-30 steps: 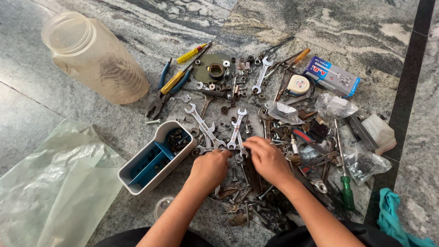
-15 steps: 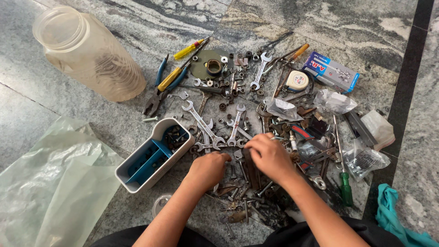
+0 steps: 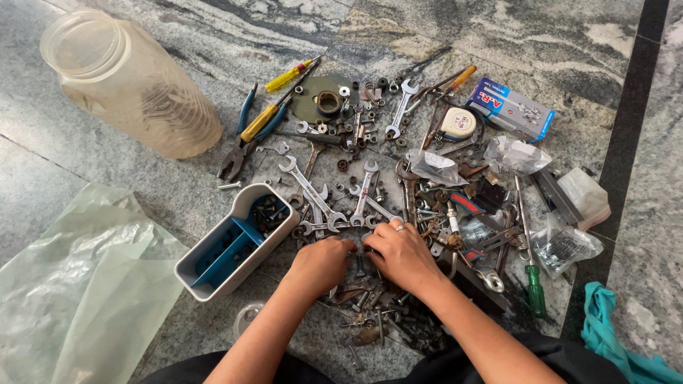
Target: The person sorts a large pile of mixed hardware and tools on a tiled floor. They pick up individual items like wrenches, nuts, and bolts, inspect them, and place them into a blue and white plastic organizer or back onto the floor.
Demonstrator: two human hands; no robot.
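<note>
My left hand (image 3: pixel 324 262) rests on a heap of small bolts, nuts and screws (image 3: pixel 370 306) on the stone floor, its fingers curled down into the parts. My right hand (image 3: pixel 402 252), with a ring on one finger, sits right beside it, fingertips pressed into the pile just below several small open-end wrenches (image 3: pixel 313 192). What either hand holds is hidden under the fingers. A white tray with blue dividers (image 3: pixel 213 284) lies just left of my left hand, with a few dark parts in its far compartment.
A clear plastic jar (image 3: pixel 135 92) lies on its side at far left. Pliers (image 3: pixel 245 142), a yellow screwdriver (image 3: pixel 288 75), a tape measure (image 3: pixel 459 122), a blue box (image 3: pixel 511 108) and a green screwdriver (image 3: pixel 533 288) ring the pile. A plastic bag (image 3: pixel 78 284) lies left, a teal cloth (image 3: pixel 605 334) right.
My right hand has slid left and nearer, closing up against my left hand. The left hand has barely moved in the pile.
</note>
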